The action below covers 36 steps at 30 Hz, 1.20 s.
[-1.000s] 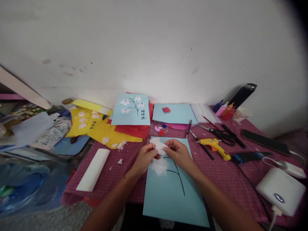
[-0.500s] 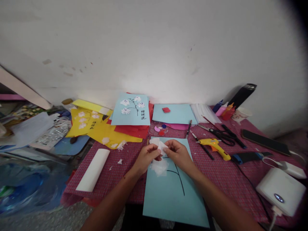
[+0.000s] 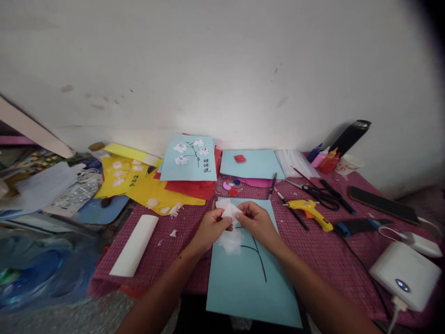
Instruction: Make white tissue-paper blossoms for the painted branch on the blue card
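Head view: at far left, I see a yellow sheet decorated with pale blossoms (image 3: 119, 178) lying beside a worktop (image 3: 194, 222) spread with a red checked cloth. A curled piece of white paper (image 3: 135, 246) lies near the worktop's left edge, with white scraps (image 3: 173, 233) just to its right. Further back, a light-blue card bearing white flowers and handwriting (image 3: 187, 162) rests on red sheets (image 3: 194, 188).

At center, a person's left hand (image 3: 212, 228) has its fingers clamped on a thin white paper (image 3: 227, 205), held above the upper part of a blue sheet (image 3: 239, 292) drawn with black stem lines. Just below the hands, more white paper (image 3: 231, 244) lies on that sheet. From the other side, the right hand (image 3: 257, 222) pinches the same thin white paper between its fingers.

Behind, a red paper shape (image 3: 239, 158) sits on a stack of blue sheets (image 3: 259, 166). To the right lie a yellow glue gun (image 3: 311, 213), black-handled scissors (image 3: 325, 197), paint bottles (image 3: 321, 160), a leaning black flask (image 3: 352, 138), a paper cup (image 3: 348, 164), a dark phone (image 3: 384, 205) and a white box (image 3: 405, 273).
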Available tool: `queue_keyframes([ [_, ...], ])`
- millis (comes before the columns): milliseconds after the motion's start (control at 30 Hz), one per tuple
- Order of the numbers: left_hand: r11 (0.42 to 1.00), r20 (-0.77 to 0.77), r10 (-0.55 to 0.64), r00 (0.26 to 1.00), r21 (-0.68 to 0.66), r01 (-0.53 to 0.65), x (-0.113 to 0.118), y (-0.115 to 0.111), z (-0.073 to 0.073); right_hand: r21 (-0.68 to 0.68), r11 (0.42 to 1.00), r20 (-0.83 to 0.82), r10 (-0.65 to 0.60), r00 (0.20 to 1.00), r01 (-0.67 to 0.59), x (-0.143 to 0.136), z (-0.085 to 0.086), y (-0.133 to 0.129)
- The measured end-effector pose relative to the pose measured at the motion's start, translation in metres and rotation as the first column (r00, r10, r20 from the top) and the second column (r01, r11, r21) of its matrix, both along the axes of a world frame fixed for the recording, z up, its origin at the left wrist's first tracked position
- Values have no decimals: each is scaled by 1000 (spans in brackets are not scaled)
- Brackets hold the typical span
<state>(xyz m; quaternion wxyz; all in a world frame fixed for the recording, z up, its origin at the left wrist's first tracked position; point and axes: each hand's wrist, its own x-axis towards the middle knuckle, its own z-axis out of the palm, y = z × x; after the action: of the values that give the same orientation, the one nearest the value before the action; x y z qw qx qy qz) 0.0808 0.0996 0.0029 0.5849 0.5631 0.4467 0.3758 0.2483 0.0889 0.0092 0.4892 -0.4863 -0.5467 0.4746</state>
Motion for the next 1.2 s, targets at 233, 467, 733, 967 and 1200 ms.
queue_keyframes([
  [233,1000,-4,19,1000,-12,-19,1,0,0,-40,999,-59,11,998,-13,-1,1,1],
  [467,1000,-10,28,1000,-5,-28,1,0,-2,-30,999,-61,7,998,-9,0,0,1],
  [733,999,19,45,999,-6,-45,0,2,-6,-58,998,-109,25,994,-32,2,4,1],
  [967,998,-24,64,998,24,-63,0,2,-5,-45,999,-133,9,991,-15,5,3,0],
  [1200,996,-85,80,993,47,-76,0,2,-4,-14,999,-193,-41,980,39,11,-2,1],
])
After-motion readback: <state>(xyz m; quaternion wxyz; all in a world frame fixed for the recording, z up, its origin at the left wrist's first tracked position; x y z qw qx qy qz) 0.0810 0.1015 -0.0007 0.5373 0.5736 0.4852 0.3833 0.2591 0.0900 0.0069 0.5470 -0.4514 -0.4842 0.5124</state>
